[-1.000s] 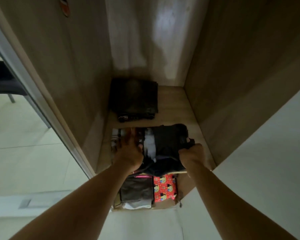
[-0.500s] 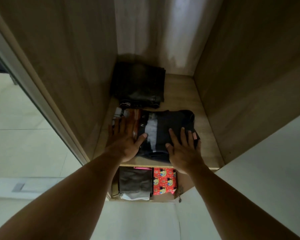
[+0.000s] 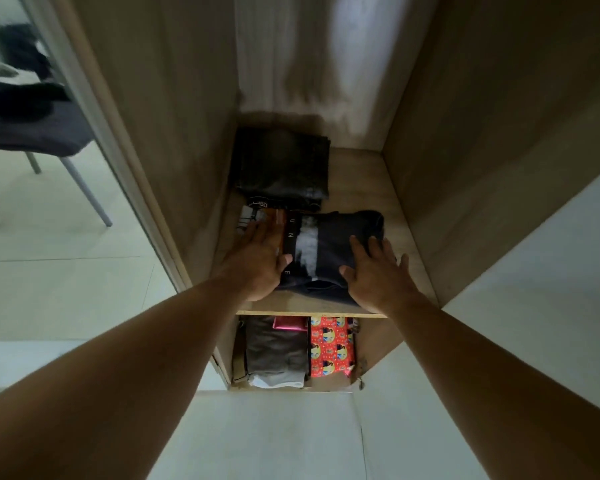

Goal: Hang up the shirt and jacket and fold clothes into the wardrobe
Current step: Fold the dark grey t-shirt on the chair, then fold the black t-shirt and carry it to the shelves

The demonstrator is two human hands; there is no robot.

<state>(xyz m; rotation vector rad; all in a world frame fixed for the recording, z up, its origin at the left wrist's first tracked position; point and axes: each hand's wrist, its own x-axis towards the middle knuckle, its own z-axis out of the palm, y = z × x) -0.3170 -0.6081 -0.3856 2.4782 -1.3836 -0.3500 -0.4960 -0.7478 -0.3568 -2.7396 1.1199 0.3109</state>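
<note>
Pale wood makes up the wardrobe [image 3: 465, 174], seen from above with its shelves stacked below the camera. Nearest, on the lower shelf, a grey folded garment [image 3: 274, 351] lies on the left and a red patterned package [image 3: 331, 346] just beside it on the right, with a pink item [image 3: 290, 323] partly hidden under the shelf edge above. On the upper shelf [image 3: 406, 237], close to its near edge, lies a dark folded shirt [image 3: 329, 251] with a pale stripe and letters. The left hand [image 3: 260, 261] rests flat on the left side of this shirt, fingers spread and straight, gripping nothing. The right hand [image 3: 378, 275] lies flat on the shirt's right near corner, fingers likewise splayed, closed on nothing. Farther back on the same shelf, touching the shirt's far edge, sits a dark folded pile [image 3: 281, 168] against the left wall. Outside the wardrobe, far left, a chair [image 3: 32, 133] carries dark clothing.
</note>
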